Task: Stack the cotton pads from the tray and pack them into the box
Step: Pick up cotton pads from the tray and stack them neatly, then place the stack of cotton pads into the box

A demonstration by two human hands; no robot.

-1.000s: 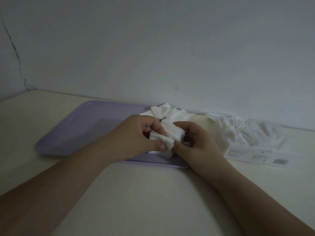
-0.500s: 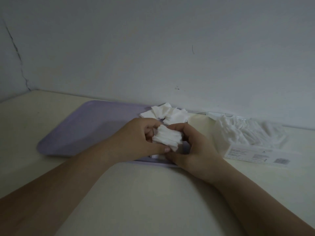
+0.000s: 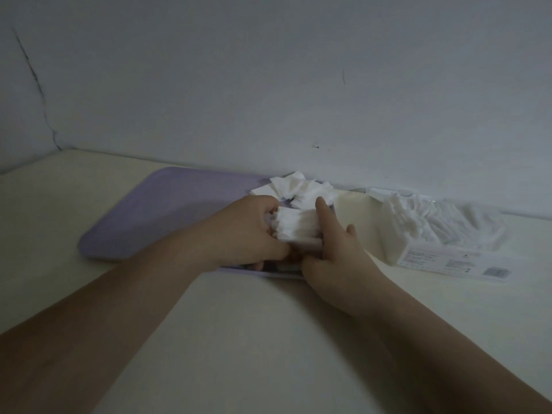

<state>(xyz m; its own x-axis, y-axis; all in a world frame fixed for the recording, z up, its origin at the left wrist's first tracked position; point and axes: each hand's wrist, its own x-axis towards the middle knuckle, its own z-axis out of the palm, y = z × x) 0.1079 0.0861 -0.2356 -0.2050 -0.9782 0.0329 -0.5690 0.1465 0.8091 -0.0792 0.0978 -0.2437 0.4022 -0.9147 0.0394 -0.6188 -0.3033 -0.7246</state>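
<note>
While both hands held it above the near right part of the tray (image 3: 167,210), the stack (image 3: 298,227) of cotton pads sat between them, just in front of the loose pads (image 3: 301,189) at the tray's far right corner.

Left hand (image 3: 245,231): fingers curled round the stack's left end, gripping it. Right hand (image 3: 337,264): index finger (image 3: 324,216) straight against the right end, thumb tucked under the near lower edge. Its other fingers were hidden.

Handling, as judged: the pads were light, soft and compressible, with nothing binding the layers. A slack hold would probably let them fan out or slip. The 2 ends, pressed inward with a thumb beneath, looked the best places to hold.

Long axis: left to right, about level, roughly parallel to the tray's near rim. Ragged pad edges showed at the left end, so squaring-up looked unfinished.

The box (image 3: 448,234) stood on the table (image 3: 268,339) to the right, apart from the stack, with pads showing inside.
</note>
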